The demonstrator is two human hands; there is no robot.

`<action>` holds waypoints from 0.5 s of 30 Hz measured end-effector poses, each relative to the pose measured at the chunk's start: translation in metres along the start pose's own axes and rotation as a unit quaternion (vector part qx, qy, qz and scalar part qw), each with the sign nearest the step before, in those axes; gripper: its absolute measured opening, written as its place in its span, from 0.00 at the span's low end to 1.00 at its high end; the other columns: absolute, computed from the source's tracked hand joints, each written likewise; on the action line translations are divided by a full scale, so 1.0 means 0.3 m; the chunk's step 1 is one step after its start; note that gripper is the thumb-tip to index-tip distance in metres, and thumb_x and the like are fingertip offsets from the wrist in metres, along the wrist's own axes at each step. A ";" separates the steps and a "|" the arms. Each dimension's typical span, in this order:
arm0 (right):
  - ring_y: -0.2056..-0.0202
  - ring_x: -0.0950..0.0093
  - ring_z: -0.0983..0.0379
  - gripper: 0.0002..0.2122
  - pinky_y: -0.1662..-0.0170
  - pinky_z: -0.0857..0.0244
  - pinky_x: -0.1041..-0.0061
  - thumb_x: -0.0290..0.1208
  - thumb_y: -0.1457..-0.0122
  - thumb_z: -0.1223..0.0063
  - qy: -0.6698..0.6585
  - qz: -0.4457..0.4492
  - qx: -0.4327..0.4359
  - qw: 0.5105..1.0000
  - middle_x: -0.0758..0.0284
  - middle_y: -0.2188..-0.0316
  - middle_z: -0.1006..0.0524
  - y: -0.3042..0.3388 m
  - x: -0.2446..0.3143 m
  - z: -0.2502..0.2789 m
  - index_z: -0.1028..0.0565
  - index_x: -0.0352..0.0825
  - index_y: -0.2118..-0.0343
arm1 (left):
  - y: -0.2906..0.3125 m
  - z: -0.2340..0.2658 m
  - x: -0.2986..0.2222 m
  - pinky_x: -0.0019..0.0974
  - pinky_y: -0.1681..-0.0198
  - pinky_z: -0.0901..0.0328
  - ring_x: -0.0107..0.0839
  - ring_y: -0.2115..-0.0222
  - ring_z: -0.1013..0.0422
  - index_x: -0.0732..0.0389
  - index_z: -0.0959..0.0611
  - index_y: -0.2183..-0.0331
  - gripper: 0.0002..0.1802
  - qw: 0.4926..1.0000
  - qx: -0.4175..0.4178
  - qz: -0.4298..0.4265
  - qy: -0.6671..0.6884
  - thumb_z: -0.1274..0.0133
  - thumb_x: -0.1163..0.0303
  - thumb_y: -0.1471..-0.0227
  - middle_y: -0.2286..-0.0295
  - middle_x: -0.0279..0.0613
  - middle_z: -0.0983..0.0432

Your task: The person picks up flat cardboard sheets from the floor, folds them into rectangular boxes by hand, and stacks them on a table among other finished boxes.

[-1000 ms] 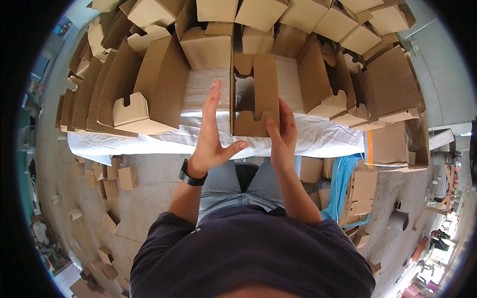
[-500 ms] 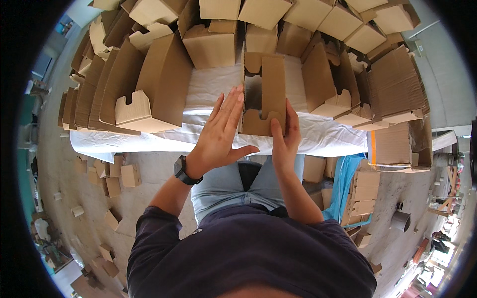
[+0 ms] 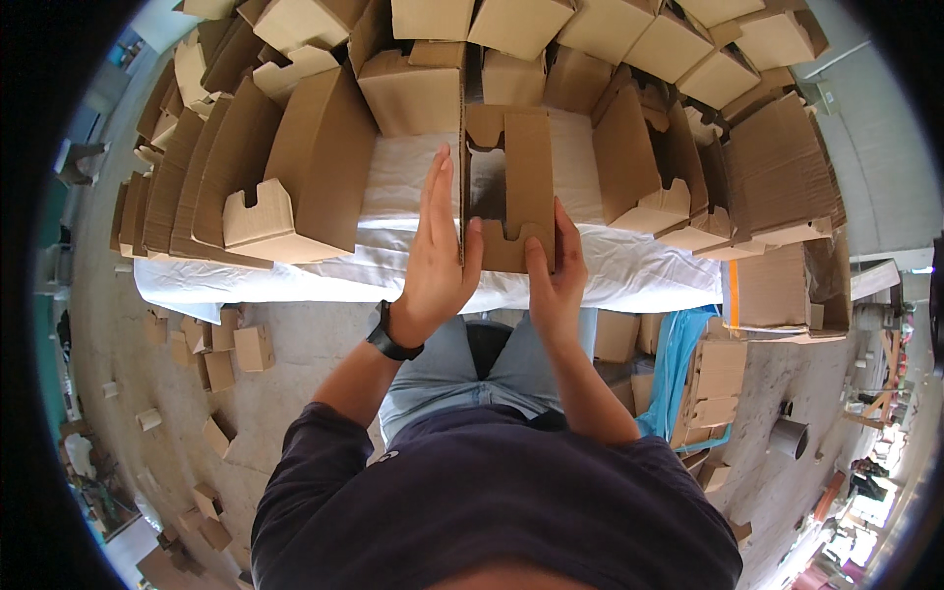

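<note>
Brown cardboard box [image 3: 529, 177], between both hands [image 3: 433, 265] [image 3: 559, 290]

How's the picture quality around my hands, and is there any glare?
In the head view, your left hand, right hand and the notched carton look fairly sharp; in that same view, glare washes out spots at the lower right, the grey floor curves at its sides, and the corners go black.

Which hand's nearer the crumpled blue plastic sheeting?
Right. The right hand is up and left of the blue plastic sheeting, holding an open brown cardboard box; the left hand is farther left, at that box's left side.
</note>
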State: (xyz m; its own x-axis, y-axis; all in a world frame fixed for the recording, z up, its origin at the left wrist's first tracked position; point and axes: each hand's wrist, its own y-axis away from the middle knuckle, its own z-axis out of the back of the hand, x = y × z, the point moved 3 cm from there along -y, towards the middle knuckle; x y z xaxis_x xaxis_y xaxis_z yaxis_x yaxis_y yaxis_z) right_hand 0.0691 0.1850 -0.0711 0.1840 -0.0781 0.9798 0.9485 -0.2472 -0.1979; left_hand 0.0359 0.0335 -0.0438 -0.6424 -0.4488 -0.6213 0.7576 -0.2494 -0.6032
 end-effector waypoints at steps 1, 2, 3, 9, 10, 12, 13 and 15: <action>0.46 0.72 0.33 0.25 0.44 0.40 0.77 0.20 0.39 0.53 0.005 0.006 -0.004 1.000 0.55 0.44 0.32 -0.001 0.003 0.000 0.41 0.26 0.39 | -0.009 -0.007 -0.002 0.48 0.35 0.56 0.54 0.35 0.56 0.66 0.54 0.36 0.44 1.000 -0.014 0.015 -0.014 0.56 0.86 0.51 0.36 0.58 0.57; 0.46 0.72 0.33 0.25 0.44 0.40 0.76 0.20 0.39 0.53 0.011 0.013 -0.007 1.000 0.55 0.44 0.32 -0.002 0.006 -0.001 0.41 0.25 0.39 | -0.015 -0.012 -0.018 0.48 0.34 0.57 0.54 0.35 0.56 0.67 0.53 0.36 0.43 1.000 0.009 0.015 0.016 0.60 0.90 0.53 0.36 0.57 0.58; 0.46 0.72 0.32 0.25 0.44 0.40 0.76 0.20 0.40 0.53 0.015 0.017 -0.010 1.000 0.55 0.44 0.32 0.000 0.007 -0.002 0.41 0.25 0.39 | -0.021 -0.013 -0.026 0.48 0.34 0.57 0.53 0.35 0.56 0.67 0.53 0.36 0.44 0.999 0.036 0.011 -0.003 0.61 0.90 0.54 0.36 0.57 0.57; 0.46 0.71 0.32 0.25 0.44 0.40 0.75 0.20 0.40 0.53 -0.018 0.018 0.000 1.000 0.55 0.44 0.32 0.005 0.003 -0.005 0.41 0.26 0.39 | -0.044 -0.008 -0.056 0.52 0.34 0.61 0.50 0.35 0.56 0.69 0.50 0.37 0.45 0.981 0.132 -0.058 -0.131 0.49 0.56 0.44 0.37 0.58 0.55; 0.46 0.71 0.32 0.25 0.44 0.40 0.75 0.20 0.40 0.53 -0.019 0.012 -0.003 1.000 0.55 0.44 0.32 0.004 0.005 -0.005 0.41 0.26 0.39 | -0.050 -0.002 -0.061 0.53 0.34 0.61 0.49 0.35 0.56 0.71 0.48 0.38 0.48 0.974 0.146 -0.065 -0.162 0.51 0.48 0.46 0.37 0.58 0.54; 0.46 0.71 0.32 0.25 0.44 0.40 0.74 0.21 0.40 0.53 -0.023 0.001 -0.008 1.000 0.54 0.45 0.32 -0.003 0.013 -0.008 0.41 0.26 0.39 | -0.062 0.008 -0.064 0.56 0.35 0.61 0.48 0.35 0.54 0.75 0.45 0.39 0.57 0.956 0.173 -0.078 -0.224 0.56 0.32 0.51 0.38 0.59 0.51; 0.46 0.71 0.32 0.25 0.44 0.40 0.74 0.21 0.40 0.53 -0.020 0.002 -0.008 1.000 0.54 0.45 0.32 0.000 0.010 -0.008 0.41 0.27 0.39 | -0.062 0.006 -0.064 0.55 0.34 0.61 0.47 0.35 0.55 0.76 0.44 0.40 0.58 0.949 0.190 -0.079 -0.239 0.58 0.31 0.51 0.38 0.59 0.51; 0.47 0.71 0.32 0.25 0.44 0.40 0.74 0.21 0.40 0.53 -0.013 0.006 -0.007 1.000 0.54 0.45 0.31 0.003 0.002 -0.007 0.41 0.27 0.38 | -0.065 0.000 -0.061 0.53 0.34 0.62 0.47 0.35 0.55 0.77 0.41 0.41 0.59 0.934 0.222 -0.083 -0.268 0.61 0.29 0.51 0.38 0.59 0.50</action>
State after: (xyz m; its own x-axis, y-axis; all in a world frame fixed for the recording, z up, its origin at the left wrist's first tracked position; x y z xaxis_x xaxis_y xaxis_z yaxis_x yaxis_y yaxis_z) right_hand 0.0695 0.1828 -0.0706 0.2029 -0.0563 0.9776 0.9422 -0.2605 -0.2106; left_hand 0.0331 0.0466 -0.0207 -0.6955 -0.7073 -0.1263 0.7023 -0.6321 -0.3274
